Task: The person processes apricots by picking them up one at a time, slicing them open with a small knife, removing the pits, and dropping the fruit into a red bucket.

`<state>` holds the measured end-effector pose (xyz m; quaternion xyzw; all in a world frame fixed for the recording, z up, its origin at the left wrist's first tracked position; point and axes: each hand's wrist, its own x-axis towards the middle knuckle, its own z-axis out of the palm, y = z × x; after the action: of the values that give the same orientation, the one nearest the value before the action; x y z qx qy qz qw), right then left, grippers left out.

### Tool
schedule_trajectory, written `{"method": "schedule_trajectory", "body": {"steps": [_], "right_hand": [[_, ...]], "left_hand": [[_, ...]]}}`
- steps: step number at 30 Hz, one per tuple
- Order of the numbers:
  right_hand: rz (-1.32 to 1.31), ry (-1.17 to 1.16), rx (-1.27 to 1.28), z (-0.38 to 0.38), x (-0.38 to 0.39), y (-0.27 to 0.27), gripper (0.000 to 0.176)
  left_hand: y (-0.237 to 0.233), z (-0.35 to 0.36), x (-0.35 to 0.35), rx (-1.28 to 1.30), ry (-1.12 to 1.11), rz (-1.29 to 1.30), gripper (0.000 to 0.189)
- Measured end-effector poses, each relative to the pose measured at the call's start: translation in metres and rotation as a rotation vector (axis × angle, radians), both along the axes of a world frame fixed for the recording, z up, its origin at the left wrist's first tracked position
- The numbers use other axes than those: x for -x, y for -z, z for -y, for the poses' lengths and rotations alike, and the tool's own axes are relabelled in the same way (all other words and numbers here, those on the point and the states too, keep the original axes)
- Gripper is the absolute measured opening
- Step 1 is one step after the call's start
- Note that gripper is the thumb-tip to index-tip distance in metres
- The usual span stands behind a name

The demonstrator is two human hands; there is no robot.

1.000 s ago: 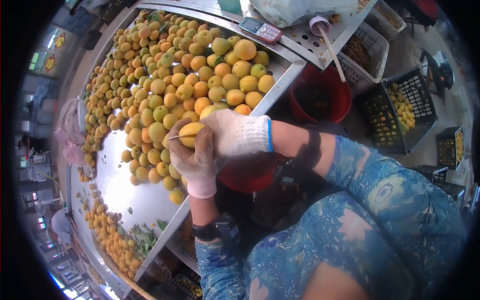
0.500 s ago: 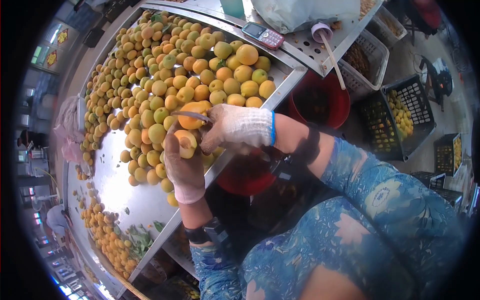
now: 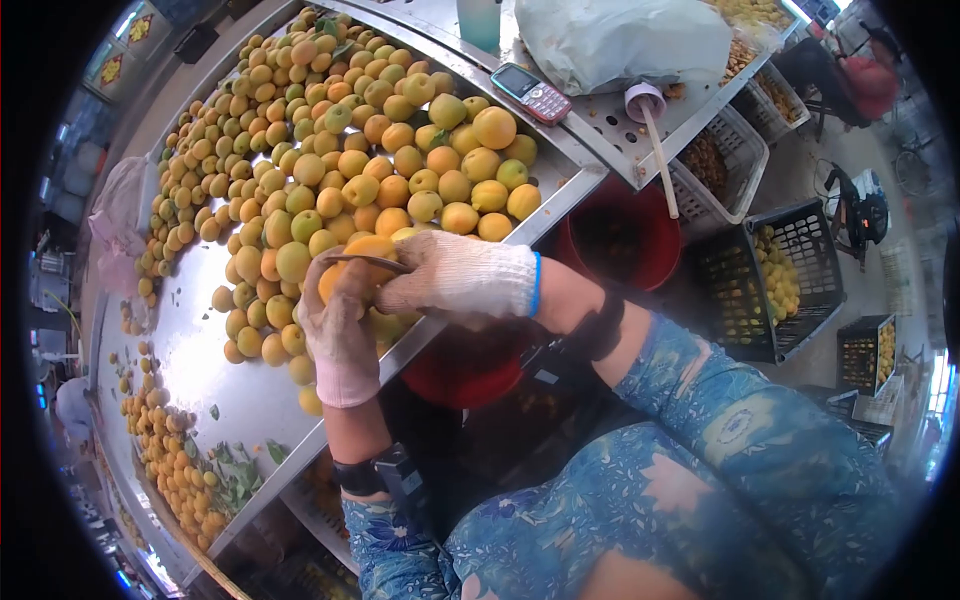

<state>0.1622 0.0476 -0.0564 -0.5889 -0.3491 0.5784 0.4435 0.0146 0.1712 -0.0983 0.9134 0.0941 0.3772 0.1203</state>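
My right hand (image 3: 462,276), in a white knit glove with a blue cuff, is closed on a knife whose thin curved blade (image 3: 372,261) points left. The blade lies across an orange apricot (image 3: 370,246). My left hand (image 3: 338,335), in a stained glove, has its fingers wrapped round the apricot, right beside the blade. Part of the fruit and the knife's handle are hidden by my fingers. Just beyond my hands, a heap of yellow and orange apricots (image 3: 300,200) covers much of the metal table (image 3: 190,345).
Below the table edge stand two red buckets (image 3: 625,235). A phone (image 3: 532,94), a white plastic bag (image 3: 620,45) and a lilac cup with a stick (image 3: 645,100) lie at the back. Black crates of fruit (image 3: 815,255) stand on the floor to the right.
The cut apricot half with its pit, which showed in my left hand, is out of sight now. My left fingers have come up to the blade. The whole view has shifted slightly.
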Motion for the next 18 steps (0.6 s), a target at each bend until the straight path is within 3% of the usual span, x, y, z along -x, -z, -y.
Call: {"method": "schedule_trajectory", "body": {"steps": [1, 2, 4, 9, 12, 14, 15, 16, 18], "right_hand": [[-0.099, 0.044, 0.007, 0.003, 0.001, -0.003, 0.021], [-0.094, 0.055, 0.015, 0.006, 0.001, -0.008, 0.021], [-0.25, 0.135, -0.026, 0.009, 0.0, -0.012, 0.02], [-0.498, 0.372, 0.007, 0.001, 0.001, -0.002, 0.034], [-0.4, 0.437, -0.069, -0.001, 0.003, -0.002, 0.036], [-0.387, 0.428, -0.111, -0.006, 0.007, 0.004, 0.03], [-0.349, 0.483, -0.219, -0.011, 0.01, 0.014, 0.025], [-0.311, 0.541, -0.327, -0.014, 0.012, 0.023, 0.021], [-0.347, 0.521, -0.25, -0.002, 0.009, 0.008, 0.013]], "left_hand": [[0.002, 0.003, -0.001, 0.105, -0.005, 0.028, 0.042], [-0.001, 0.004, -0.003, 0.355, 0.016, 0.012, 0.034], [-0.013, 0.015, -0.005, 1.307, 0.013, 0.242, 0.033], [-0.022, 0.022, -0.009, 1.403, 0.04, 0.333, 0.038], [-0.027, 0.026, -0.011, 1.407, 0.041, 0.34, 0.036], [-0.03, 0.027, -0.014, 1.323, -0.062, 0.188, 0.036], [-0.023, 0.025, -0.014, 1.135, -0.015, 0.131, 0.041], [-0.021, 0.025, -0.016, 1.133, -0.014, 0.126, 0.041], [-0.024, 0.029, -0.024, 1.509, -0.074, 0.335, 0.042]]}}
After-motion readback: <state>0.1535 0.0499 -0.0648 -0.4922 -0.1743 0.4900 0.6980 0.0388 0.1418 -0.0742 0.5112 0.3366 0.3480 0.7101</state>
